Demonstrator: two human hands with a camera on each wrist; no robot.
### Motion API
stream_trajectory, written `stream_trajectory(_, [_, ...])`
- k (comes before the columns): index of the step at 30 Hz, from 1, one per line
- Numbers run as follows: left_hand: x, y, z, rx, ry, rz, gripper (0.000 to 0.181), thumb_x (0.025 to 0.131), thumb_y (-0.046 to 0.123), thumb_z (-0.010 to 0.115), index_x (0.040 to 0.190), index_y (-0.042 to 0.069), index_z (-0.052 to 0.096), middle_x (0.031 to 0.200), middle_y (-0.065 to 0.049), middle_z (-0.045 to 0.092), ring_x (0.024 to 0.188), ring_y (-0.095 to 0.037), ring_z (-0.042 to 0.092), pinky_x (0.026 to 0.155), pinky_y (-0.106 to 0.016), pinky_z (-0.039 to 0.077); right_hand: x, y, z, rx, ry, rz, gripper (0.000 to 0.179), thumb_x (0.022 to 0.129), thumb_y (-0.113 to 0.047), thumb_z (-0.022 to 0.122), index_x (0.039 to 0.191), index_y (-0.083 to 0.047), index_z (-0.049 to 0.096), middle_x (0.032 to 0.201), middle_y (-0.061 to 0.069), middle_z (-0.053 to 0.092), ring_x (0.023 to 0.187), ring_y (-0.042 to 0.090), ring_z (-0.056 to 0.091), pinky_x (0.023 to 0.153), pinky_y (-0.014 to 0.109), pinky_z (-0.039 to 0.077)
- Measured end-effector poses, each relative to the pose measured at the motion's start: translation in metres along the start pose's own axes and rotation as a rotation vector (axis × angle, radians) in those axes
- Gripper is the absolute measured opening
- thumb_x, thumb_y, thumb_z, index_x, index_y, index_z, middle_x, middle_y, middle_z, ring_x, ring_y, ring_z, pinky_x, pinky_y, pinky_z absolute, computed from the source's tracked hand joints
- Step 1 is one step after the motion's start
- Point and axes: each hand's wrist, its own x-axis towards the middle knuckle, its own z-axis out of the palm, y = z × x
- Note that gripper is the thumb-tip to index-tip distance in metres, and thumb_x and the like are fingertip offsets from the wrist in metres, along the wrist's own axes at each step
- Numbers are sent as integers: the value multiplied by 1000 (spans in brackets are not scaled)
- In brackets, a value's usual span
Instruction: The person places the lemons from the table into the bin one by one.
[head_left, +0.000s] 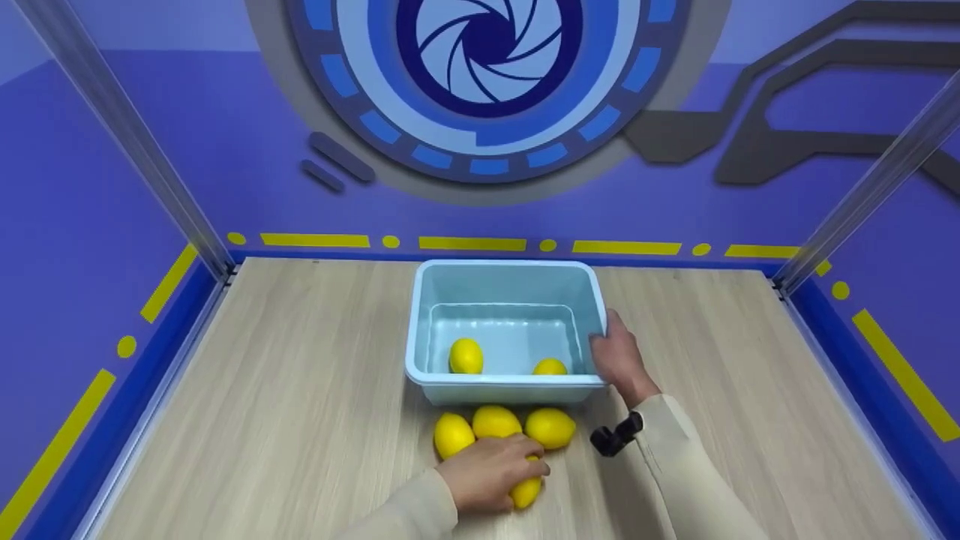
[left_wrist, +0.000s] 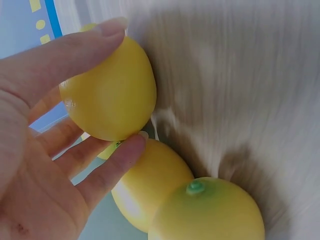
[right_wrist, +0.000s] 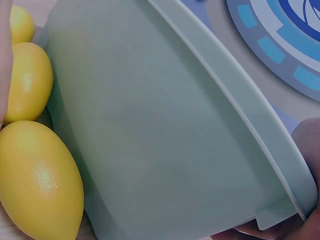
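Note:
A light blue plastic bin [head_left: 510, 393] stands toward the back of the wooden table, with two yellow lemons inside, one at the left [head_left: 466, 356] and one at the right [head_left: 550, 367]. My right hand [head_left: 621, 360] grips the bin's right rim. In front of the bin my left hand [head_left: 491, 474] holds a lemon [left_wrist: 110, 92] between thumb and fingers. Three more lemons sit in a row between that hand and the bin: the left lemon [head_left: 452, 433], the middle lemon [head_left: 495, 421] and the right lemon [head_left: 550, 428].
The wooden table [head_left: 300, 390] extends to both sides of the bin. A blue and purple printed wall [head_left: 480, 217] rises behind it, and side panels with metal posts [head_left: 142, 142] flank it. A small black device [head_left: 616, 434] is on the right wrist.

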Motion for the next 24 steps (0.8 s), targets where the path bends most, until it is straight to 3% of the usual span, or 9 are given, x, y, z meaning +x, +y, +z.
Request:
stream_trajectory(6, [-1,-1,0,-9,-9,3,54,78,22,79,129,28,59,131,6,55,111,-7,53,96,-22,48,-2,-1,0,14,-7,21,55,100,-8,29,153,-12,17,159,13,24,147,33,25,119,55,19])
stream_trajectory(17, [-3,2,-3,36,22,1,53,77,22,80,126,27,61,130,5,56,112,-9,54,94,-21,49,0,3,0,-18,25,-61,54,98,-7,31,151,-6,22,156,18,29,145,35,29,120,54,19])
stream_trajectory(24, [-3,3,-4,30,18,-11,54,77,22,80,127,28,60,133,5,55,116,-9,53,97,-24,49,-1,3,0,-1,19,-48,52,99,-8,32,150,-7,24,155,17,31,143,34,32,119,54,21])
